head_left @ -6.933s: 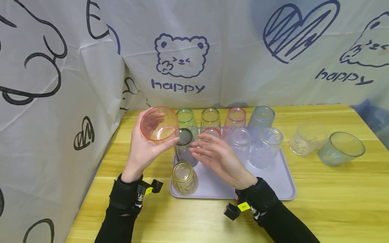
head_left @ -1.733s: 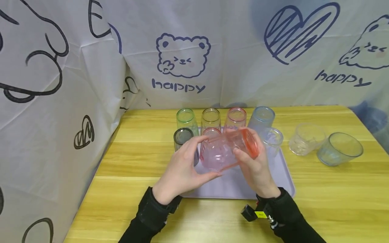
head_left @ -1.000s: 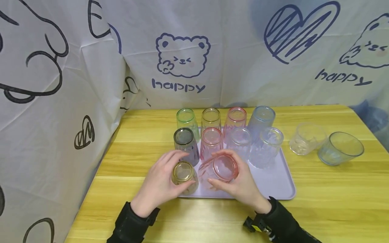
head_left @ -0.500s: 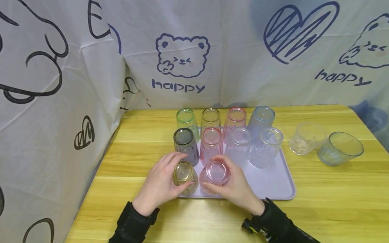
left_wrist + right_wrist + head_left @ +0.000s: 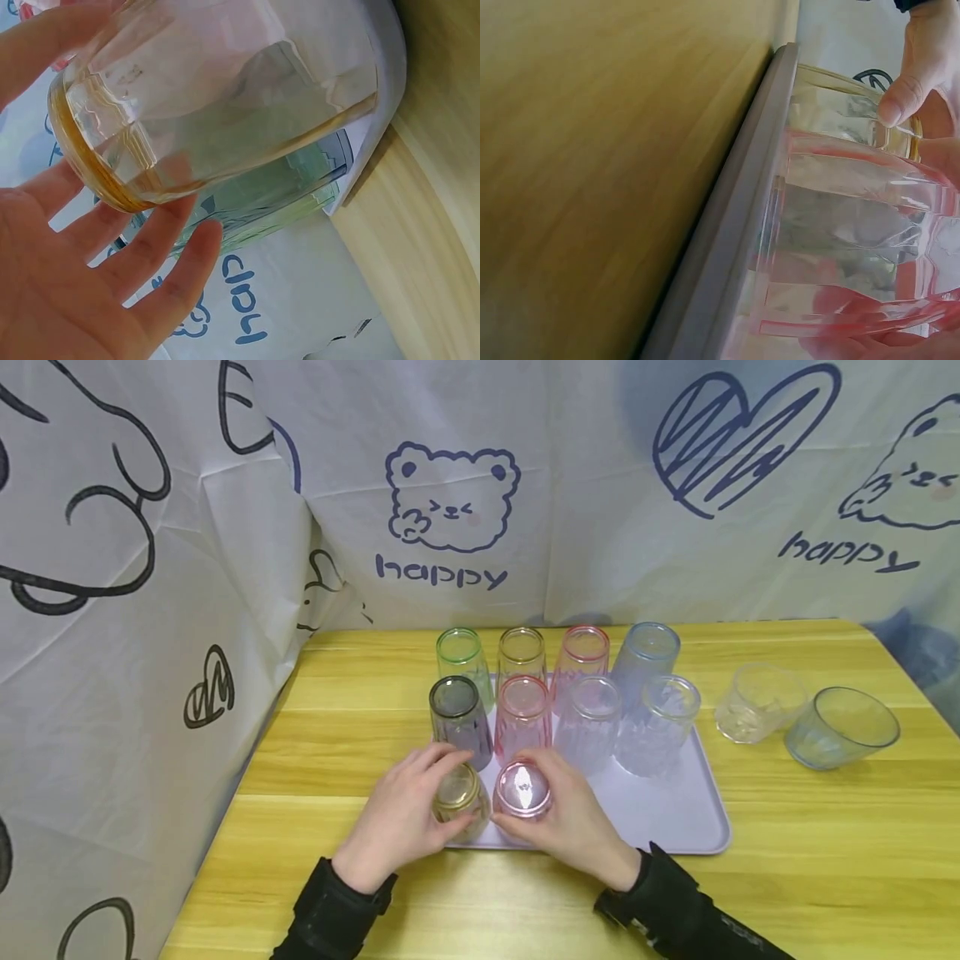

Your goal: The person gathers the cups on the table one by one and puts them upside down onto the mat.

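Note:
My left hand (image 5: 397,820) has its thumb and fingers around an upside-down amber glass (image 5: 458,787) at the tray's front left corner. In the left wrist view, the fingers lie along the amber-tinted base of that glass (image 5: 225,97). Beside it, my right hand (image 5: 576,820) grips a pink glass (image 5: 522,790), also bottom up. The right wrist view shows the pink glass (image 5: 840,232) standing at the lilac tray's edge (image 5: 727,217), close to the amber glass (image 5: 832,109). The right palm is mostly hidden there.
Behind the hands, upturned glasses stand in two rows, among them a grey one (image 5: 459,722), a red-tinted one (image 5: 523,718) and a blue one (image 5: 647,652). On the wooden table (image 5: 810,860) to the right, a clear glass (image 5: 750,710) and a bluish glass (image 5: 832,735) sit outside the tray.
The pink glass, earlier held tilted in the air by both hands, has come down upside down onto the tray's front row. The left hand has moved to the amber glass.

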Available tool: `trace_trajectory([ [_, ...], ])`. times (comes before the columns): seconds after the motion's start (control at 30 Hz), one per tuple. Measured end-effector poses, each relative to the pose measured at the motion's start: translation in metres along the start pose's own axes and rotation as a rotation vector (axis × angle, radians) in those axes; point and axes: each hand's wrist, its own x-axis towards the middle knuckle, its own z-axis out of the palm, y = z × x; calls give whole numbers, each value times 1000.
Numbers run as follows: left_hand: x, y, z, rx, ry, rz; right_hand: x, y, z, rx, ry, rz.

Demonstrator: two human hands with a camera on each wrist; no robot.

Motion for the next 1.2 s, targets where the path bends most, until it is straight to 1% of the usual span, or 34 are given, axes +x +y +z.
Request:
trace_trajectory([
  [0.13,1,1,0,9,-17,6,1,1,2,-24,-19,10],
  [0.4,2,2,1,32,-30,17,-1,3,4,-73,-27,76],
  [0.63,1,1,1,33,-35,14,-2,4,3,-91,-27,85],
  [0.77,0,-1,2,23,-45,6,-3,5,1,-97,-44,93],
  [0.9,-3,-3,3,5,-61,-15,-5,7,-1,-109,-72,102],
  [1.0,-5,-5,3,-6,-78,-44,-8,8,-5,-127,-90,112],
  [1.2,-8,-7,4,-32,-101,-109,-11,8,-13,-132,-147,174],
])
